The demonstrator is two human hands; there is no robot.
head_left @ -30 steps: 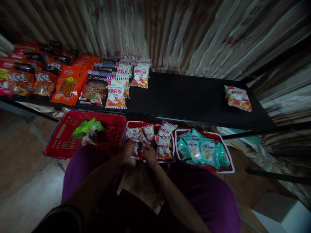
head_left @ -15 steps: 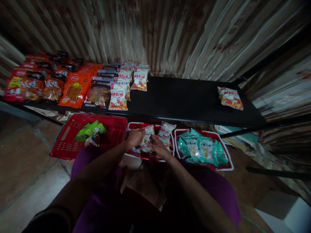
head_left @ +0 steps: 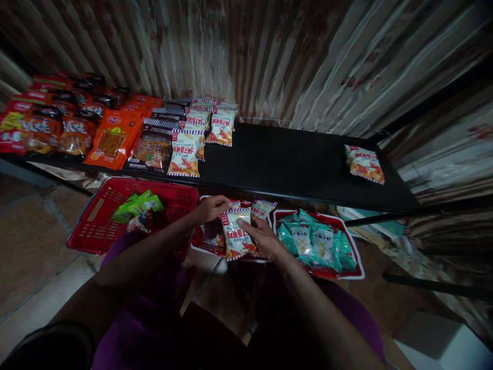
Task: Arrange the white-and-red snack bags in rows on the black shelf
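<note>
A white snack bag (head_left: 238, 236) with red lettering and a striped top edge is held upright above the middle red basket (head_left: 208, 250). My right hand (head_left: 264, 237) grips its right side, thumb across the front. At the upper left corner of the bag, the fingers of my left hand (head_left: 213, 208) are closed on its edge; the fingertips are partly hidden. Behind it, another bag of the same kind (head_left: 262, 206) stands in the basket. Similar white bags (head_left: 184, 154) are lined up on the black shelf (head_left: 277, 159).
To the left, a red basket (head_left: 87, 218) holds green packets (head_left: 140, 205). A white-rimmed basket (head_left: 356, 257) of teal packets (head_left: 321, 241) stands at right. Brown (head_left: 150, 146), orange (head_left: 113, 141) and black-topped packs (head_left: 77, 133) line the shelf's left; one white bag (head_left: 365, 163) lies at its right.
The snack bag has been raised out of the middle basket towards me, now showing its full front. My left hand has shifted slightly up and left; the view has shifted a little.
</note>
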